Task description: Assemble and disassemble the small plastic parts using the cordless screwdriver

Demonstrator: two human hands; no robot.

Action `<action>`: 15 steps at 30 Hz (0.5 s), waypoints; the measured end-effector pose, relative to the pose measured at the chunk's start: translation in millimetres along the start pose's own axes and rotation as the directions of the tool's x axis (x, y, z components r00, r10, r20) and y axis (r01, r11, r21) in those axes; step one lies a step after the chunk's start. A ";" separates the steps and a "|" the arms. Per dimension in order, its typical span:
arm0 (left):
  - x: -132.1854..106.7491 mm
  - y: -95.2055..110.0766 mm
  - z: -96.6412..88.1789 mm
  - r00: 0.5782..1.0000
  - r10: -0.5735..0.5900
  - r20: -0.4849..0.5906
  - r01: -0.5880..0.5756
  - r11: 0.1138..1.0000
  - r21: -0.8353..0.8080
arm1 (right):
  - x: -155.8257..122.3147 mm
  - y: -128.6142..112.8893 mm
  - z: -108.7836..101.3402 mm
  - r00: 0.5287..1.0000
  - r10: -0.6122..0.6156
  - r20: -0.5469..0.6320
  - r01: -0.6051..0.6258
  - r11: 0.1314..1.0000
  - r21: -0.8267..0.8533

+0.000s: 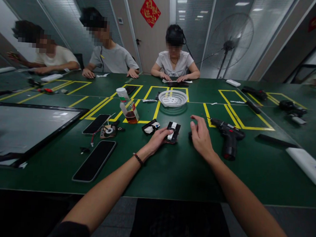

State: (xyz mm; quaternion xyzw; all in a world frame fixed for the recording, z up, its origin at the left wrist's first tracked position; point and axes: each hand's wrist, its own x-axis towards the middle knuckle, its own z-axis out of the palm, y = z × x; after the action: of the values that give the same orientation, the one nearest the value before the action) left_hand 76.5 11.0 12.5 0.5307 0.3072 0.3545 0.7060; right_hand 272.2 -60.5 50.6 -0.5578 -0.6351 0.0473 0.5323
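Note:
My left hand (158,140) grips a small black rectangular part with a white strip (174,128), its thumb resting on the top. Just left of it lies a black piece with white inside (151,126). My right hand (200,136) is to the right of the held part and apart from it, with its fingers spread. A small dark object (190,135) shows at that palm's left edge, mostly hidden, and I cannot tell whether the hand touches it. A black cordless drill (228,136) lies right of my right hand.
A bottle with brown liquid (128,107) and a white basket (172,99) stand ahead. Two phones (94,161) and a small mechanism with wires (108,131) lie left, beside a large framed panel (24,131). A white case (307,167) lies right. Several people sit around the green table (153,183).

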 end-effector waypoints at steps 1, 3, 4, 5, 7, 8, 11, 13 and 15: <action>0.8 -1.0 -0.8 1.000 -0.001 -0.015 0.001 1.000 0.001 | 4.7 2.9 -9.0 0.999 -0.012 -0.035 0.010 0.998 -0.069; 2.7 -3.8 -2.4 0.999 -0.003 -0.044 0.003 1.000 0.004 | 12.2 14.1 -34.1 0.997 0.006 -0.073 -0.025 0.962 -0.271; 3.6 -5.3 -3.2 0.998 -0.002 -0.062 0.002 1.000 0.005 | 14.2 22.3 -49.9 0.997 0.044 -0.059 -0.064 0.913 -0.402; 4.6 -6.9 -3.9 0.997 0.003 -0.081 -0.003 1.000 0.005 | 14.5 31.9 -67.4 0.993 0.113 -0.017 -0.105 0.841 -0.532; 6.3 -10.1 -4.7 0.993 0.021 -0.116 -0.021 1.000 0.003 | 10.3 53.0 -103.7 0.942 0.334 -0.022 -0.247 0.650 -0.719; 7.1 -11.5 -4.9 0.991 0.030 -0.134 -0.030 1.000 0.002 | 6.2 63.3 -120.5 0.881 0.471 -0.055 -0.337 0.541 -0.770; 8.3 -14.3 -4.2 0.984 0.050 -0.171 -0.051 0.999 0.000 | -8.2 85.8 -154.6 0.660 0.748 -0.065 -0.513 0.386 -0.767; 8.1 -14.7 -3.1 0.981 0.054 -0.187 -0.054 0.999 0.007 | -15.0 91.2 -160.6 0.606 0.794 -0.051 -0.640 0.449 -0.623; 7.0 -13.8 -1.8 0.980 0.052 -0.194 -0.050 0.999 0.015 | -16.9 90.1 -157.7 0.591 0.806 -0.031 -0.743 0.528 -0.411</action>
State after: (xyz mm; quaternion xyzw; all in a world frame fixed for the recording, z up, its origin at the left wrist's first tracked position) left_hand 81.4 15.2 -1.7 0.5049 0.3627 0.4208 0.6606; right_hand 443.2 -123.9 48.8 -0.8678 -0.3570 0.2000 0.2820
